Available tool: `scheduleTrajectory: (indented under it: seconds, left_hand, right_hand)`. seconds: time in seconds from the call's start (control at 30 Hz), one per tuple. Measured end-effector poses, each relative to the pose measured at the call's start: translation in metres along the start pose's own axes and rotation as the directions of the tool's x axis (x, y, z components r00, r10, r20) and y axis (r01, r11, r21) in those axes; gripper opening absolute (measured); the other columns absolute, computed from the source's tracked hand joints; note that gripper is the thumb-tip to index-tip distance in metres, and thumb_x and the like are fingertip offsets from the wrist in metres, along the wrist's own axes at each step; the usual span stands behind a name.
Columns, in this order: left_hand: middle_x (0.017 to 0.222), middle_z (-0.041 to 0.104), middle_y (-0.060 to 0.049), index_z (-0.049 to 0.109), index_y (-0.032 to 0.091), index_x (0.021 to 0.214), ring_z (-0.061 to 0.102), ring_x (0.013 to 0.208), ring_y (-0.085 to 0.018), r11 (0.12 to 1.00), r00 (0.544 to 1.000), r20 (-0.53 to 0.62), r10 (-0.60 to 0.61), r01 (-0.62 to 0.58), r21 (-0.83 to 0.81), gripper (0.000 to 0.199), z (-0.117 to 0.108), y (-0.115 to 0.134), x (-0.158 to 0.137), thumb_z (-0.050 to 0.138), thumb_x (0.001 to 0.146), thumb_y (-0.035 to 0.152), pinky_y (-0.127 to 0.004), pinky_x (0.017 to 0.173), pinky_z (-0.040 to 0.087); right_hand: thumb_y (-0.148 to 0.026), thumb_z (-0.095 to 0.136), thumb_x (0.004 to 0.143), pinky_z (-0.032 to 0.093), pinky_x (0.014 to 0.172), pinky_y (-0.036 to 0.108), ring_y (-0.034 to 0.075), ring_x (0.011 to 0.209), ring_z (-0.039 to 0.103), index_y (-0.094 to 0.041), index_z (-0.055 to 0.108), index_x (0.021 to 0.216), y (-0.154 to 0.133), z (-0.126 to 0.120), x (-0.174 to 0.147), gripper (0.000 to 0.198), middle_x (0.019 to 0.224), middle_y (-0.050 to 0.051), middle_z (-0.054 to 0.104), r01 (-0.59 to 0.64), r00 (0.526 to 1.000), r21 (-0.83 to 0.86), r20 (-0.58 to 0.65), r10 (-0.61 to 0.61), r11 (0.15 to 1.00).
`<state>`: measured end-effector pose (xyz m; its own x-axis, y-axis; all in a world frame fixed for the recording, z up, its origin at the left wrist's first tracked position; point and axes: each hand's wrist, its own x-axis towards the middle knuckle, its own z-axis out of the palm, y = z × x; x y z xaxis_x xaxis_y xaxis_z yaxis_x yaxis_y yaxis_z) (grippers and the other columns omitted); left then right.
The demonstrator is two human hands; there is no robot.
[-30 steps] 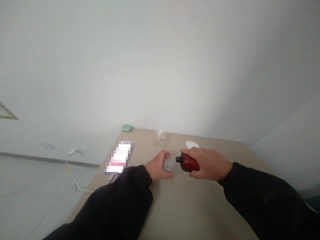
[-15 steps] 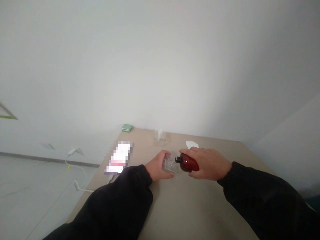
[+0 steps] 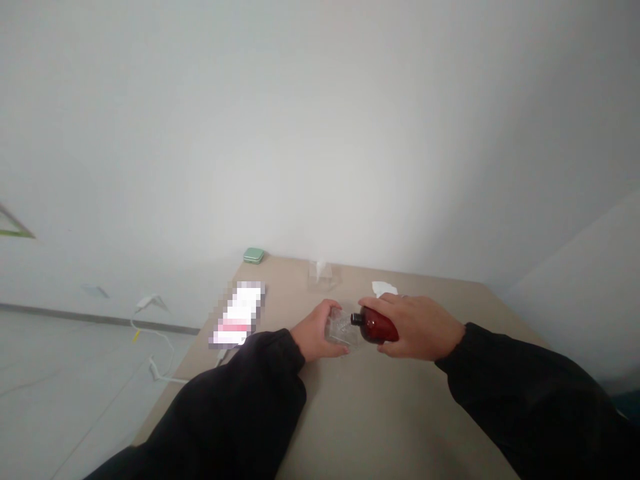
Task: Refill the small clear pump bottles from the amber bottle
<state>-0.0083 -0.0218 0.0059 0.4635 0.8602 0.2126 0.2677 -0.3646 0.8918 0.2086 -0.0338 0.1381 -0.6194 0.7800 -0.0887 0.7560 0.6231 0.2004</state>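
My left hand (image 3: 316, 333) is wrapped round a clear square container (image 3: 342, 328), thumb and fingers on its opposite sides. In my right hand (image 3: 420, 327) is a dark red bottle (image 3: 378, 325), tipped nearly level with its black neck pointing left. The uncapped mouth of the bottle is over the right side of the container. Whether liquid is running from it cannot be made out. Part of the bottle's body is hidden by my right fingers and palm.
A phone (image 3: 239, 313) with a blurred screen lies at the table's left edge, a white cable (image 3: 167, 380) near it. At the back are a green case (image 3: 253, 255), a clear box with tissue (image 3: 320, 275) and a crumpled white tissue (image 3: 384, 289). A wall rises behind the table (image 3: 380, 420).
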Motion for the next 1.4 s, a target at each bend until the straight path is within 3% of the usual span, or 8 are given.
scheduleTrajectory:
  seconds: [1.4]
  left_hand:
    - [0.096, 0.053, -0.002, 0.037, 0.02, 0.113, 0.053, 0.085, -0.019, 1.0, 1.0, -0.014, 0.024, -0.024, -0.018, 0.072, 0.0006, -0.0031, 0.0007, 0.082, 0.058, 0.033, -0.034, 0.076, 0.044]
  right_hand:
    - [-0.045, 0.065, 0.068, 0.04, 0.065, 0.033, 0.028, 0.082, 0.066, -0.031, 0.045, 0.129, -0.0055, -0.0092, 0.0012, 0.066, 0.103, 0.007, 0.065, 0.003, 1.0, -0.023, 0.021, -0.002, 1.0]
